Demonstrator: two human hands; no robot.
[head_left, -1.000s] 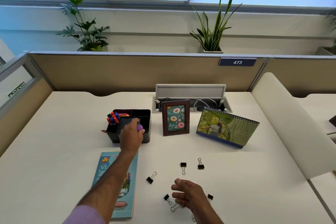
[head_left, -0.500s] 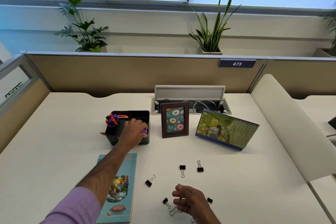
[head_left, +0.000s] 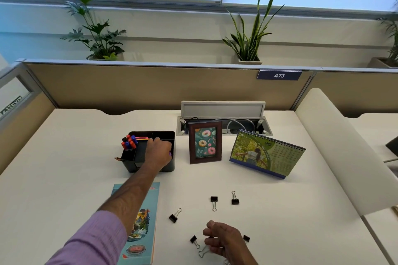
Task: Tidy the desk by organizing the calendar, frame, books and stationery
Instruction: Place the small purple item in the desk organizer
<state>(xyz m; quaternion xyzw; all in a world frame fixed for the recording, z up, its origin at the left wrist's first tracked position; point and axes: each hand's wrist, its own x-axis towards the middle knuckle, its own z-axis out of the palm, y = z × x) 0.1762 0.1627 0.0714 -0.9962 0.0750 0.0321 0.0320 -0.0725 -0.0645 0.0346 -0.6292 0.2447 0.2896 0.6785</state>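
Note:
My left hand [head_left: 159, 154] reaches into a black desk organizer [head_left: 167, 166] and grips a small purple item [head_left: 170, 154], which is mostly hidden by the fingers. Red and blue pens [head_left: 129, 143] stand in the organizer's left compartment. Low on the desk, my right hand [head_left: 225, 241] curls its fingers over a binder clip whose wire handle [head_left: 203, 253] sticks out below them. Several loose binder clips lie around it, such as one clip [head_left: 173, 217] to the left and two more clips [head_left: 213, 199] [head_left: 235, 200] farther back. A teal book [head_left: 146, 221] lies flat under my left forearm.
A brown picture frame [head_left: 205, 142] and a green desk calendar [head_left: 267, 154] stand upright right of the organizer. Behind them is an open cable tray [head_left: 223, 109] against the beige partition. A white divider [head_left: 336, 146] borders the desk's right side.
My left hand has sunk from above the organizer down into its compartment with the purple item. My right hand's fingers have curled tighter over the clip.

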